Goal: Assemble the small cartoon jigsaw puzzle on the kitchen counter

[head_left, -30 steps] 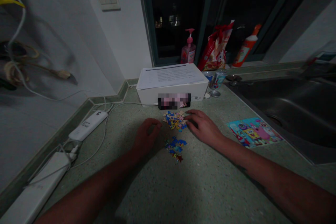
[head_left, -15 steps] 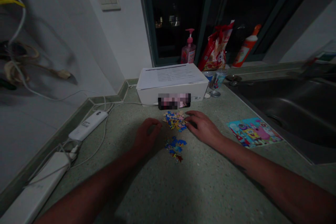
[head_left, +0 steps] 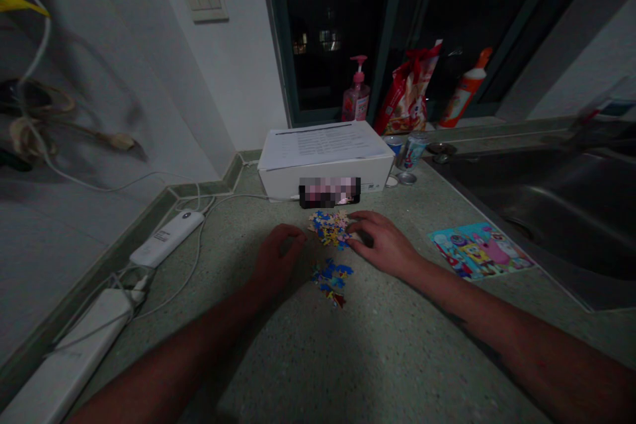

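Note:
Two small heaps of loose jigsaw pieces lie on the speckled green counter [head_left: 348,351]: a far heap [head_left: 328,227] of blue, yellow and pink pieces, and a near heap [head_left: 332,276] of mostly blue ones. My left hand [head_left: 277,258] rests curled on the counter just left of both heaps; whether it holds a piece is hidden. My right hand [head_left: 382,242] lies on the counter with its fingertips touching the right edge of the far heap. A printed cartoon puzzle picture [head_left: 481,250] lies flat to the right.
A white box [head_left: 325,160] topped with a printed sheet stands behind the heaps, a phone [head_left: 330,191] leaning on it. A steel sink [head_left: 556,199] fills the right. Power strips [head_left: 166,237] and cables run along the left wall. A soap pump [head_left: 356,94], a red bag [head_left: 408,91] and a can [head_left: 412,149] stand by the window.
My right hand has slid a little to the left, its fingers now curled against the far heap. My left hand has stayed put.

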Demonstrator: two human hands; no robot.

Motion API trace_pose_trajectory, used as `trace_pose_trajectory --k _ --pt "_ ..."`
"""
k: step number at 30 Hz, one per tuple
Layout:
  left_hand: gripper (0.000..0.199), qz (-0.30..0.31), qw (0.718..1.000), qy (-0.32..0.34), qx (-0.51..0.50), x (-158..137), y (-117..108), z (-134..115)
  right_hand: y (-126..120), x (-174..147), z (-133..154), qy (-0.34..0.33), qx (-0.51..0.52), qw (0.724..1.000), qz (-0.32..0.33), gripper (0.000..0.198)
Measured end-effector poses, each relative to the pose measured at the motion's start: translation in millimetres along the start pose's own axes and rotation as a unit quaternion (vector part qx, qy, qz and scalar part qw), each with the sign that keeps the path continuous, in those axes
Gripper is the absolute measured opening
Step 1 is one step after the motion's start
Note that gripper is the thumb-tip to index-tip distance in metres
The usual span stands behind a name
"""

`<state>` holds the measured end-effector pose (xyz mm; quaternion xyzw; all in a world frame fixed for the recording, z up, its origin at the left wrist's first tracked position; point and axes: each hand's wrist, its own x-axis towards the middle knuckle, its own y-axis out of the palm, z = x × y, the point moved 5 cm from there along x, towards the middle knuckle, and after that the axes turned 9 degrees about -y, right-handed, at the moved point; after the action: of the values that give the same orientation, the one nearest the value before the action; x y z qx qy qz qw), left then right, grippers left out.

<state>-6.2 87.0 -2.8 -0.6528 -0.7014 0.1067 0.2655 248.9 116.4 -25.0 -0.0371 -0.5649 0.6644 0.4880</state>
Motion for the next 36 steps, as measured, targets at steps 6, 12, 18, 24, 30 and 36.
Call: trace_pose_trajectory --k 6,12,18,24,30,36 --pt "0.023 -0.001 1.000 -0.015 0.005 0 0 3 0 -3 -5 0.034 -0.014 0.999 0.001 0.021" --pt "0.023 0.001 1.000 -0.022 0.000 0 0 3 0 -5 -6 0.032 -0.019 0.999 0.013 0.024" --pt "0.023 0.009 0.999 -0.032 0.006 0 0 2 -3 -3 -5 0.034 0.015 0.999 0.005 0.019" --pt "0.020 0.004 1.000 -0.015 0.009 0 1 3 -7 -2 -3 0.032 0.067 0.997 -0.028 0.007" --pt "0.012 0.006 0.998 0.062 0.018 -5 5 -2 -18 2 28 -0.045 0.077 0.993 -0.078 0.009" --pt "0.022 0.075 0.978 0.181 0.068 -19 15 -22 -10 3 64 -0.138 0.082 0.986 -0.050 0.009"
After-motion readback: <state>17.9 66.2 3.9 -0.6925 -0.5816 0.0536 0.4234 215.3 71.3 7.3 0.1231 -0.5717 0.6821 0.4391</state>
